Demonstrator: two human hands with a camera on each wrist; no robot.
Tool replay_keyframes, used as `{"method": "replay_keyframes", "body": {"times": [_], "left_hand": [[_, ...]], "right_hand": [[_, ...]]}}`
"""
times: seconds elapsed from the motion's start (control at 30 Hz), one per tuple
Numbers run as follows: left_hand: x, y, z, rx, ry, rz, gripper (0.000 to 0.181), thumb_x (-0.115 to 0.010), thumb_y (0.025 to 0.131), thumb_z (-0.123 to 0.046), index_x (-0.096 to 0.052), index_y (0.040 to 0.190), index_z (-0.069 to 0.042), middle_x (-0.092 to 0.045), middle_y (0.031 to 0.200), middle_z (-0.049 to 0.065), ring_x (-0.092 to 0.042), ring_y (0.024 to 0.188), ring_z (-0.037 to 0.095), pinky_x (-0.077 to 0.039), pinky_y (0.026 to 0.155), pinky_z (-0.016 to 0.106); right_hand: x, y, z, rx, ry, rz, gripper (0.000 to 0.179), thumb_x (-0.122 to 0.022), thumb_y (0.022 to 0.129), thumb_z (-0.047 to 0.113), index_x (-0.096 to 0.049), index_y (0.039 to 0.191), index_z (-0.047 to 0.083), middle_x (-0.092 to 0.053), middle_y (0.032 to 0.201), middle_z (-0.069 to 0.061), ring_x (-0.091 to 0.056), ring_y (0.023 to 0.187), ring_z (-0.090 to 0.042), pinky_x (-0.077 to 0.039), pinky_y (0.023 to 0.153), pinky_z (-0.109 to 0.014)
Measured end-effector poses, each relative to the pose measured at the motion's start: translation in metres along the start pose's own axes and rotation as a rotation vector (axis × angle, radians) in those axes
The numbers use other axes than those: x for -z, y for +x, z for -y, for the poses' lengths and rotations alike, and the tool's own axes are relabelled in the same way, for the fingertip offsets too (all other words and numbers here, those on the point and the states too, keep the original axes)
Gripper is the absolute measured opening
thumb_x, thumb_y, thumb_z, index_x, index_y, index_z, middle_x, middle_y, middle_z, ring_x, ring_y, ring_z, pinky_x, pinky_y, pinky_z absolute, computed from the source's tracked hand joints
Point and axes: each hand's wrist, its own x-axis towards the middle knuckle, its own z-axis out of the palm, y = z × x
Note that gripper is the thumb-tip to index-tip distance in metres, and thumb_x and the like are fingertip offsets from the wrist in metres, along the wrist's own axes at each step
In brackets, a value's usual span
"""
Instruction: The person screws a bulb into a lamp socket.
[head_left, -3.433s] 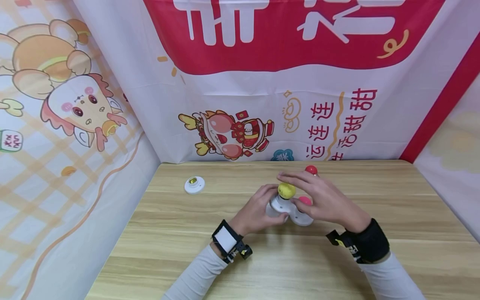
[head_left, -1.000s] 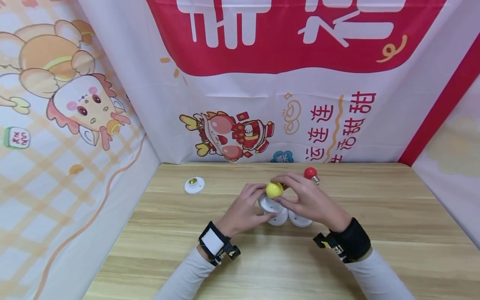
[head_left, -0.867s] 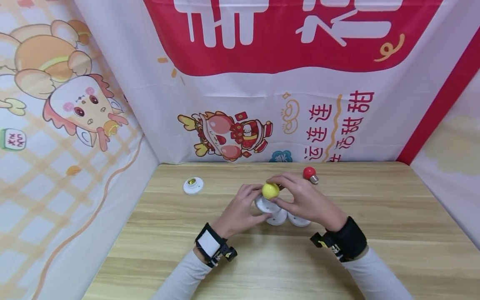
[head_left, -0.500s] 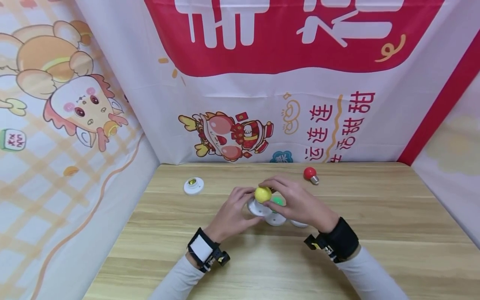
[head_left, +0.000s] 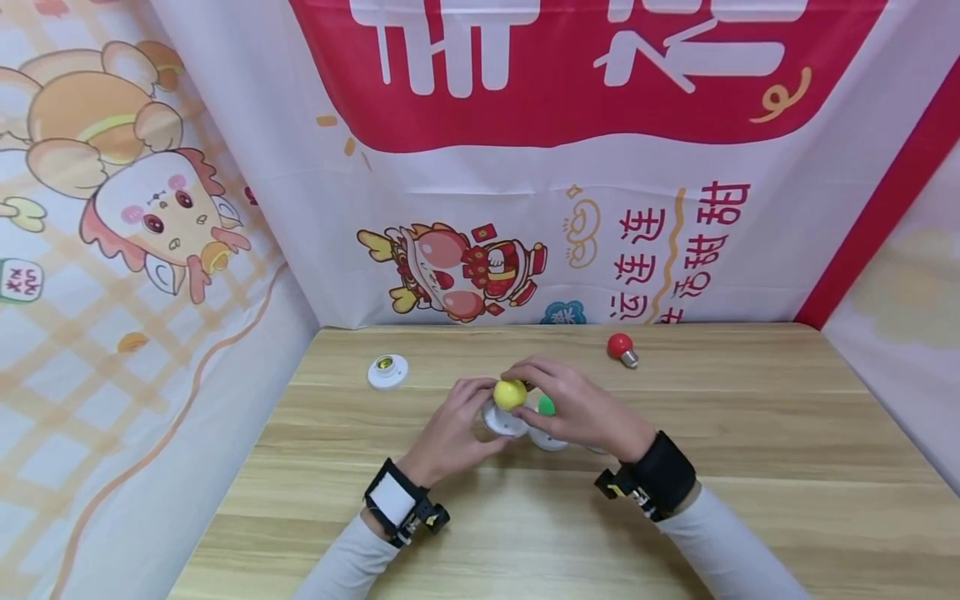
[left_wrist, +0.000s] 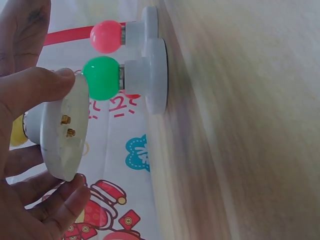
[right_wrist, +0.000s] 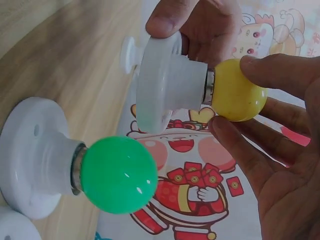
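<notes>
My left hand (head_left: 452, 435) grips the rim of a white round lamp holder (right_wrist: 157, 82), lifted off the table. A yellow bulb (right_wrist: 239, 90) sits in that holder's socket, a strip of its metal base showing. Thumb and fingers of my right hand (head_left: 581, 408) pinch the yellow bulb. In the left wrist view the holder's hollow underside with brass screws faces the camera. Close by, a green bulb (right_wrist: 119, 175) stands in a second white holder (right_wrist: 35, 155) on the table. A pink bulb (left_wrist: 107, 36) in a third holder (left_wrist: 150, 30) is beside it, mostly hidden by my right hand in the head view.
A bare white lamp holder (head_left: 387, 372) lies at the back left of the wooden table (head_left: 525, 533). One loose red bulb (head_left: 622, 350) lies at the back right. A printed cloth (head_left: 450, 192) hangs behind the table's far edge.
Both hands have moved left with the lamp holder and yellow bulb, away from the standing holders. The green bulb and the whole red bulb have come into sight. My right fingers have shifted around the yellow bulb.
</notes>
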Motion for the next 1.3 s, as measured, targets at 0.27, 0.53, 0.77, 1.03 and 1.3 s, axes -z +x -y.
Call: {"method": "replay_keyframes", "body": {"times": [0.27,0.53,0.77,1.03,1.3], "left_hand": [[-0.005,0.000,0.010,0.070,-0.009,0.061,0.080,-0.094,0.081,-0.031,-0.058,0.148,-0.006,-0.058,0.151,0.011,-0.053,0.140,0.027,-0.052,0.118,0.046],[-0.015,0.002,0.015,0.186,-0.045,0.160,0.082,-0.092,0.084,-0.032,-0.054,0.153,-0.008,-0.058,0.151,0.009,-0.052,0.140,0.025,-0.051,0.118,0.046],[-0.019,0.003,0.018,0.221,-0.072,0.214,0.083,-0.091,0.086,-0.031,-0.052,0.155,-0.009,-0.057,0.152,0.009,-0.051,0.140,0.026,-0.051,0.119,0.046],[-0.023,0.006,0.026,0.209,-0.047,0.237,0.084,-0.093,0.084,-0.031,-0.053,0.153,-0.007,-0.059,0.149,0.009,-0.052,0.139,0.025,-0.051,0.118,0.045],[-0.028,0.009,0.032,0.201,-0.033,0.251,0.083,-0.094,0.083,-0.031,-0.054,0.152,-0.007,-0.060,0.149,0.009,-0.052,0.139,0.027,-0.050,0.119,0.046]], "right_hand": [[-0.012,0.003,-0.005,-0.014,-0.013,0.028,0.047,-0.085,0.093,0.020,-0.067,0.136,0.009,-0.070,0.136,-0.006,-0.067,0.129,-0.021,-0.059,0.108,-0.036],[-0.022,0.003,-0.011,-0.038,-0.009,0.082,0.043,-0.083,0.095,0.021,-0.070,0.135,0.012,-0.072,0.135,-0.004,-0.069,0.127,-0.019,-0.061,0.106,-0.035],[-0.029,0.002,-0.018,-0.066,-0.016,0.117,0.041,-0.083,0.095,0.022,-0.070,0.134,0.015,-0.072,0.134,-0.001,-0.069,0.125,-0.015,-0.061,0.105,-0.033],[-0.035,0.003,-0.023,-0.086,-0.019,0.141,0.043,-0.082,0.095,0.023,-0.070,0.136,0.015,-0.072,0.136,-0.002,-0.069,0.126,-0.016,-0.061,0.105,-0.034],[-0.039,0.001,-0.027,-0.123,-0.034,0.166,0.045,-0.081,0.097,0.025,-0.069,0.139,0.017,-0.071,0.138,-0.001,-0.068,0.128,-0.016,-0.060,0.107,-0.035]]}}
